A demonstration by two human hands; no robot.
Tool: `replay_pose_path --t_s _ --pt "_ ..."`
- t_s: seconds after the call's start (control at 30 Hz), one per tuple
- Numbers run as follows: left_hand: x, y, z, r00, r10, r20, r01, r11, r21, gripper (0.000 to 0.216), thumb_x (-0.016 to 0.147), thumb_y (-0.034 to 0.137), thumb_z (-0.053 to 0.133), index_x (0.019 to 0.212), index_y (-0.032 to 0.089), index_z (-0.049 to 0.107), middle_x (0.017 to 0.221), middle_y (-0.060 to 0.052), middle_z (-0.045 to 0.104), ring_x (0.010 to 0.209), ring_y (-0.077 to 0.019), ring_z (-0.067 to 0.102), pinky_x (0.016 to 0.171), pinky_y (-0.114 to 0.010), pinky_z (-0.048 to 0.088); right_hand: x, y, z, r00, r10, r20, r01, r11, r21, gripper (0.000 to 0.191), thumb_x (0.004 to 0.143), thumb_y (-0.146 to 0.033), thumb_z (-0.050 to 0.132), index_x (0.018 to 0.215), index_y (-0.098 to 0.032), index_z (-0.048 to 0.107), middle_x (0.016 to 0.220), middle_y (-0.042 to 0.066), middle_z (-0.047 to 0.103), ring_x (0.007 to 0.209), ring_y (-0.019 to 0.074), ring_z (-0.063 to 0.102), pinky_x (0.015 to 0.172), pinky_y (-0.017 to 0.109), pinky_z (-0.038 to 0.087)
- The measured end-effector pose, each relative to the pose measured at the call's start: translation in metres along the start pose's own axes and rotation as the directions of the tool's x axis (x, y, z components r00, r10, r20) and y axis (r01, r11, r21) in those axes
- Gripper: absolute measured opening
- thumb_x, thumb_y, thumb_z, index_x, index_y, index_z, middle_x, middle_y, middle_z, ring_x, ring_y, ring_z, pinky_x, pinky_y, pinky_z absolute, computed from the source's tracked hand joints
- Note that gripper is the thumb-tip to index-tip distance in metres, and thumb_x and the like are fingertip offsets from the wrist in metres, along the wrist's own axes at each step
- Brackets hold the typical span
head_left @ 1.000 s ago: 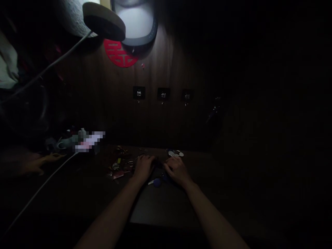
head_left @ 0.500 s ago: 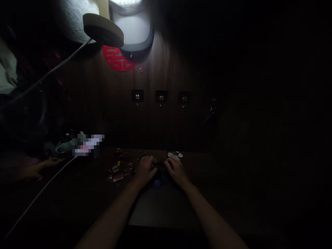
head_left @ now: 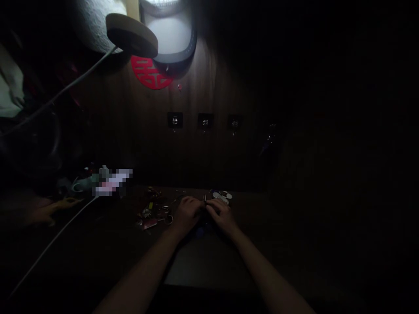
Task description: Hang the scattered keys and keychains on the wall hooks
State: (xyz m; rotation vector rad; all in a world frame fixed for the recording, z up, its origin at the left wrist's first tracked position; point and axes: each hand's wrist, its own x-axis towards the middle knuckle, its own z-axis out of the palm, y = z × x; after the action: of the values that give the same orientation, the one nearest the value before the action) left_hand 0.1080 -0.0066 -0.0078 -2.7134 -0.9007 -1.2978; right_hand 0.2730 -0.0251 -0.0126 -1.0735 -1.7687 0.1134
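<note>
Currently, left hand (head_left: pixel 188 213) and right hand (head_left: pixel 223 214) are nearly meeting just below centre frame, a small metal piece (head_left: pixel 205 199) showing between fingertips; can't tell which is gripping. Trinkets (head_left: pixel 146 213) are lying left of centre.

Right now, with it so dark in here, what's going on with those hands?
Someone's bare left hand and right hand are close together above a dark table, fingertips around a small shiny thing. It's too dark to tell what it is or which hand grips it. Something blue lies just below the hands in the view. Small odds and ends lie on the left, and pale round pieces lie behind the right hand.
</note>
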Motion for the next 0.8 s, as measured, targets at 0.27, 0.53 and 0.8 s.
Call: replay_pose_path --t_s 0.27,0.53,0.8 --pt "0.000 0.005 -0.004 1.000 0.013 0.021 -0.014 0.999 0.050 0.032 0.077 0.012 0.050 0.106 0.023 0.055 0.103 -0.003 0.064 0.101 -0.0179 0.053 0.098 -0.041 0.032 0.004 -0.003 -0.001 0.994 0.041 -0.105 -0.024 0.988 0.155 0.015 0.077 -0.032 0.058 0.086 -0.023 0.067 0.086 0.005 0.066 0.085 0.0190 0.061 0.079 0.035 0.048" --pt "-0.002 0.007 -0.004 0.998 0.008 -0.058 -0.009 1.000 -0.019 0.017 0.082 0.021 0.048 0.098 0.020 0.055 0.092 -0.003 0.063 0.094 -0.0165 0.055 0.097 -0.039 0.035 0.006 -0.009 -0.004 0.995 0.053 -0.081 -0.038 0.983 0.179 0.012 0.078 -0.028 0.056 0.080 -0.022 0.067 0.079 0.003 0.066 0.079 0.0173 0.061 0.074 0.031 0.048" --pt "-0.002 0.001 0.003 0.980 -0.083 -0.182 0.081 0.997 -0.018 0.021 0.086 0.023 0.047 0.107 0.022 0.053 0.097 -0.003 0.066 0.090 -0.0162 0.059 0.082 -0.033 0.044 0.004 -0.012 0.000 0.997 0.048 -0.059 -0.035 0.978 0.208 0.011 0.075 -0.032 0.060 0.078 -0.022 0.066 0.077 0.003 0.066 0.077 0.0178 0.061 0.072 0.031 0.049"
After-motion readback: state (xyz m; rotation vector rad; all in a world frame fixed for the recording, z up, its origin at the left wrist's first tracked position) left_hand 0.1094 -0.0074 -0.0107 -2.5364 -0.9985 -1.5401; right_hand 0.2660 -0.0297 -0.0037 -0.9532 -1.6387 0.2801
